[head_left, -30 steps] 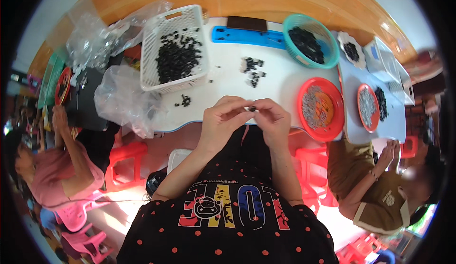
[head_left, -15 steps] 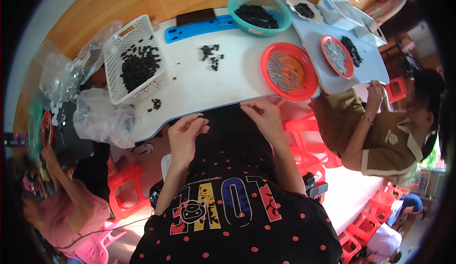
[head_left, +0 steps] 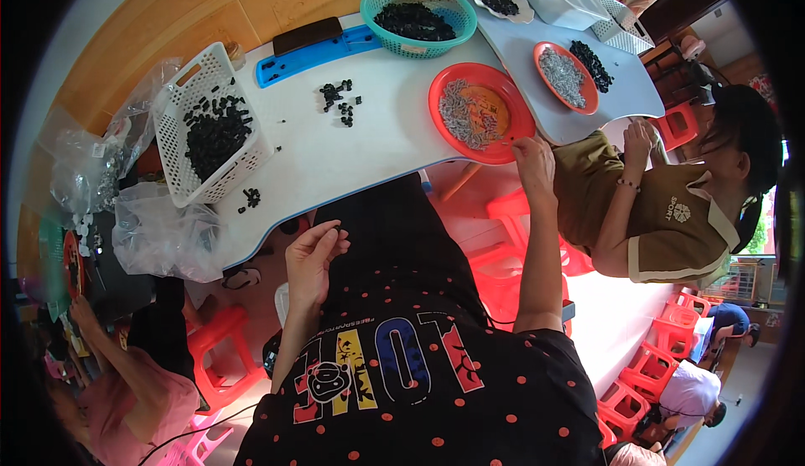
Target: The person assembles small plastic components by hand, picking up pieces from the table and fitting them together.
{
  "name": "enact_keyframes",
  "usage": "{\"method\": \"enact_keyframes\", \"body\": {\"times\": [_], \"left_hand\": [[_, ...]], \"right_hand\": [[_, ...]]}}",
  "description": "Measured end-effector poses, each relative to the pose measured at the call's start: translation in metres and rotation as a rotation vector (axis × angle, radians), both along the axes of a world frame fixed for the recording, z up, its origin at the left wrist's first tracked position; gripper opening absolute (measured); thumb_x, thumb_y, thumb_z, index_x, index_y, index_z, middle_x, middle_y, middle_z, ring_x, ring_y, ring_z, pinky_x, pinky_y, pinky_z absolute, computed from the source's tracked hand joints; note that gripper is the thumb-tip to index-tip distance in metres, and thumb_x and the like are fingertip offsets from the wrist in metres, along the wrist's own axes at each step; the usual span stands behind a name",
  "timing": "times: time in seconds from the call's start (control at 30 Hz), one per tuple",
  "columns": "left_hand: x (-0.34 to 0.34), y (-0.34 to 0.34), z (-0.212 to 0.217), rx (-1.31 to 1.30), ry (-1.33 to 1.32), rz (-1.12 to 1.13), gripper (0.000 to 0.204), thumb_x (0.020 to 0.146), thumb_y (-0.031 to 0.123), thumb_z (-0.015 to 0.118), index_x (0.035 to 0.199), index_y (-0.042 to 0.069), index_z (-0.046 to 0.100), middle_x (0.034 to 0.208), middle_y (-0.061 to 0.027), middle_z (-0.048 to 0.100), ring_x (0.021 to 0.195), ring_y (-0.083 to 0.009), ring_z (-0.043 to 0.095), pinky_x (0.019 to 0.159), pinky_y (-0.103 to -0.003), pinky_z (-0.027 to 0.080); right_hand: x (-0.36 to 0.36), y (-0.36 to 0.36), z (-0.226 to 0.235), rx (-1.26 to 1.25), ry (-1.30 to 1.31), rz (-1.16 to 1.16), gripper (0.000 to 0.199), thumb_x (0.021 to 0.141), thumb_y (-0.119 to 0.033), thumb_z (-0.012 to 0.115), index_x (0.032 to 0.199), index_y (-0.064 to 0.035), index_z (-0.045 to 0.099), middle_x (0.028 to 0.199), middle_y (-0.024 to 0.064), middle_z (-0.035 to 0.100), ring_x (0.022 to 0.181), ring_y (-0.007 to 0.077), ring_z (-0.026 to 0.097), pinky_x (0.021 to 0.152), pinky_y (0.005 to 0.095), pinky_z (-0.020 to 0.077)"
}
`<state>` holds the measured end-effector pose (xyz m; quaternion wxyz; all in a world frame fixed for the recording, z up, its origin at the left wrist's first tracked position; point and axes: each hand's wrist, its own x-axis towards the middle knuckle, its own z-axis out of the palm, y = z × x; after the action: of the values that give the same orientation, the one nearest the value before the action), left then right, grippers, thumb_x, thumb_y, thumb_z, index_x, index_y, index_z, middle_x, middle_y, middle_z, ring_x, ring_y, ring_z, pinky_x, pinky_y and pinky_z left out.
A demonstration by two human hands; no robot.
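My left hand [head_left: 314, 258] is in front of the table's near edge, thumb and forefinger pinched on what looks like a small black part [head_left: 338, 225]. My right hand [head_left: 535, 167] has its fingertips at the near right rim of a red plastic basin [head_left: 438, 120]. Its fingers are closed together; whatever lies between them is too small to make out. Inside the basin is a heap of small silvery metal pieces [head_left: 470, 121]. A small group of black parts [head_left: 339, 98] lies on the white tabletop [head_left: 369, 143], beyond my left hand.
A white basket [head_left: 172, 143] of black parts stands at the left, beside clear plastic bags [head_left: 163, 231]. At the back are a blue tray [head_left: 293, 65] and a green basket [head_left: 419, 44]. A seated co-worker [head_left: 646, 206] is close on my right, near another red dish [head_left: 587, 97].
My right hand has moved from the table's near edge, right and away from my left hand, to the basin's rim. My left hand stays pinched. The whole view has shifted slightly.
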<state>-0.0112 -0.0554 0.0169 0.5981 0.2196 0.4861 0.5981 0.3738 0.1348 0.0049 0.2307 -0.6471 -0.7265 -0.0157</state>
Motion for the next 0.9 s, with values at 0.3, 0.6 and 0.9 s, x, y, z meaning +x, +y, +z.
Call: {"method": "enact_keyframes", "body": {"times": [0.3, 0.6, 0.9], "left_hand": [[0.003, 0.014, 0.0, -0.066, 0.053, 0.003, 0.02, 0.091, 0.005, 0.062, 0.108, -0.003, 0.065, 0.092, -0.0121, 0.069, 0.078, -0.0153, 0.066, 0.071, -0.026, 0.053], [0.002, 0.026, -0.003, -0.113, 0.048, -0.005, 0.019, 0.09, 0.005, 0.062, 0.107, -0.002, 0.066, 0.092, -0.012, 0.069, 0.078, -0.015, 0.066, 0.072, -0.026, 0.053], [0.002, 0.043, 0.003, -0.083, 0.056, -0.017, 0.019, 0.09, 0.005, 0.062, 0.107, -0.003, 0.066, 0.093, -0.0125, 0.069, 0.078, -0.0146, 0.066, 0.073, -0.025, 0.053]], "right_hand": [[-0.018, 0.021, 0.003, -0.027, 0.098, 0.23, 0.012, 0.074, -0.011, 0.071, 0.084, -0.0034, 0.069, 0.082, 0.0138, 0.062, 0.083, 0.0326, 0.059, 0.077, 0.0427, 0.0459], [-0.026, 0.032, 0.003, -0.122, 0.114, 0.211, 0.013, 0.074, -0.011, 0.071, 0.083, -0.0027, 0.07, 0.083, 0.0148, 0.063, 0.086, 0.033, 0.059, 0.08, 0.0429, 0.0464], [-0.033, 0.038, 0.002, -0.251, 0.067, 0.139, 0.011, 0.072, -0.009, 0.068, 0.08, -0.0005, 0.068, 0.08, 0.0163, 0.066, 0.08, 0.0336, 0.064, 0.075, 0.0429, 0.0504]]}}
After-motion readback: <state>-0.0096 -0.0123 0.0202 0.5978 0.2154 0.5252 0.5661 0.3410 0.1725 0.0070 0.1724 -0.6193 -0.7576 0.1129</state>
